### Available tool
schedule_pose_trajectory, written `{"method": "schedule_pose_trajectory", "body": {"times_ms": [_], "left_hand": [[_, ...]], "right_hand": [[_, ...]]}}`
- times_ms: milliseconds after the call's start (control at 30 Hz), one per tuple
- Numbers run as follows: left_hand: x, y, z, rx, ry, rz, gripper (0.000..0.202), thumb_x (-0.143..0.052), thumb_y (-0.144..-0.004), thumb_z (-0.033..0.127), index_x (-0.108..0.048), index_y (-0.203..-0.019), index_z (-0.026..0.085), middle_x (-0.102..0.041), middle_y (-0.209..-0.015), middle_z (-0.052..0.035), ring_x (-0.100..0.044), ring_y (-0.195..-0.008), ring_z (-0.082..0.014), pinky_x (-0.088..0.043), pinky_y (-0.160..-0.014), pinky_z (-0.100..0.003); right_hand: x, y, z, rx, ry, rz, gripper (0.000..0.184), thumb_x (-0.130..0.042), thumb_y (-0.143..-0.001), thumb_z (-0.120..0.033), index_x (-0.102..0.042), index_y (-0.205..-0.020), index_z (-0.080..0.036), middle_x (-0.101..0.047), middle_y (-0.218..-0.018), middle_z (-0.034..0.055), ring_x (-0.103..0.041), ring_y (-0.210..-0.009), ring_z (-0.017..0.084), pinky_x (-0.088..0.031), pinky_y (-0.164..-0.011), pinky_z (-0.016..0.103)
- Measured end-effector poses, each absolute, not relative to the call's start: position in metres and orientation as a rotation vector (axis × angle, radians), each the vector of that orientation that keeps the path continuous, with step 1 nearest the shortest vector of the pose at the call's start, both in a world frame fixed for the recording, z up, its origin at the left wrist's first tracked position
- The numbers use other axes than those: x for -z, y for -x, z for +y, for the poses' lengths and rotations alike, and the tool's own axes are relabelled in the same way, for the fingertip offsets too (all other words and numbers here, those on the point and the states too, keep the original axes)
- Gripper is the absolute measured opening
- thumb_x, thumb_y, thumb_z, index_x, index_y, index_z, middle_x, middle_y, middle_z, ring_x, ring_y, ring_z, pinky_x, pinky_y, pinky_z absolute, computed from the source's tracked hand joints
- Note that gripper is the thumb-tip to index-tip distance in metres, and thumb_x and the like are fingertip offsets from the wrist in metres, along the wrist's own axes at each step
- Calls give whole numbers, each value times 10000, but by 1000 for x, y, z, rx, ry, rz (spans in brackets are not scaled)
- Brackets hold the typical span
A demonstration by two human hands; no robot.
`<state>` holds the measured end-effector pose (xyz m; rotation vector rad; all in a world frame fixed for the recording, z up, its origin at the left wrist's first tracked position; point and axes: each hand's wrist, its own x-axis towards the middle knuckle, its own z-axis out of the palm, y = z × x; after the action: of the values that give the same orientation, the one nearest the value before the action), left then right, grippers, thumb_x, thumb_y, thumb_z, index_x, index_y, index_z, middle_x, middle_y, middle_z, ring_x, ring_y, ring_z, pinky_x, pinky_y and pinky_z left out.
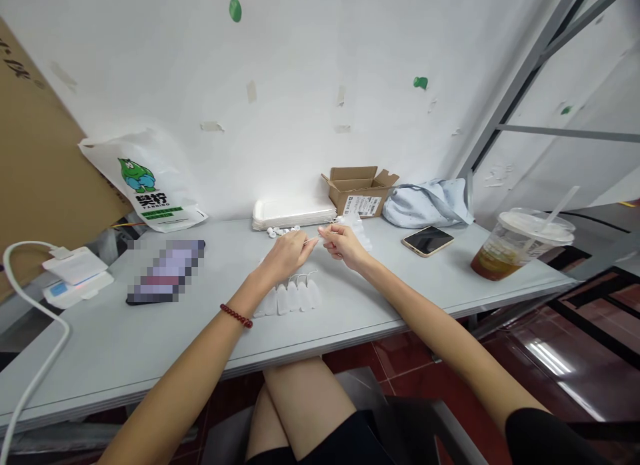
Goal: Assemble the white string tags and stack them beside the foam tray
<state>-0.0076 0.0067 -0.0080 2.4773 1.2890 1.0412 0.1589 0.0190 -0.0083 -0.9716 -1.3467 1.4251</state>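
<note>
My left hand (289, 255) and my right hand (344, 244) meet above the middle of the table, fingertips close together. Both are closed in a pinch. Whatever sits between their fingers is too small to make out. Below my left hand lies a row of translucent white rounded pieces (293, 297), with thin white strings at their upper ends. More translucent white pieces (356, 225) are behind my right hand, partly hidden by it. Several small white round parts (278, 231) lie just beyond my left hand.
Along the wall stand stacked white trays (295, 213), an open cardboard box (361, 191) and a light blue cloth bag (430, 203). Rightward are a phone (429, 241) and a drink cup (520, 245). Leftward are a blurred-out device (167, 271), a plastic bag (150, 185) and a white charger (77, 275).
</note>
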Motion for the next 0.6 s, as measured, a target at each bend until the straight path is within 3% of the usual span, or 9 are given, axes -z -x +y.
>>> {"method": "schedule_pose_trajectory", "body": {"times_ms": [167,233,400,600], "left_hand": [[14,27,28,-1018,-2212,1329,358,-444,-849,455,-540,-610,207,-612,-647,-33,-533,-642,-185,-387,-638,-300],[19,45,41,-1144,-2083,1430,336,-410,-852,390,-586,-631,208,-662,-720,-46,-568,-727,-203,-411,-695,-305],[35,83,66,-1196,-2027,1646,80,-562,-695,218,-638,-707,199,-673,-789,-27,-555,-701,-186,-428,-761,-320],[44,84,72,-1141,-2112,1537,204,-540,-644,177,-688,-781,209,-695,-983,-74,-587,-756,-208,-452,-838,-363]], "right_hand": [[11,-166,31,-1149,1033,-1414,453,-717,-659,-550,-426,-628,-204,-432,-450,-67,-322,-361,54,-248,-331,199],[10,-175,38,-1004,1053,-1417,430,-695,-675,-560,-460,-659,-201,-492,-483,-46,-385,-378,70,-296,-347,207],[5,-207,58,-616,1171,-1453,323,-630,-749,-497,-546,-755,-186,-545,-554,-24,-481,-480,104,-388,-476,233],[7,-238,77,-266,1361,-1571,169,-608,-747,-345,-595,-783,-180,-517,-551,-30,-479,-552,136,-381,-594,275]]}}
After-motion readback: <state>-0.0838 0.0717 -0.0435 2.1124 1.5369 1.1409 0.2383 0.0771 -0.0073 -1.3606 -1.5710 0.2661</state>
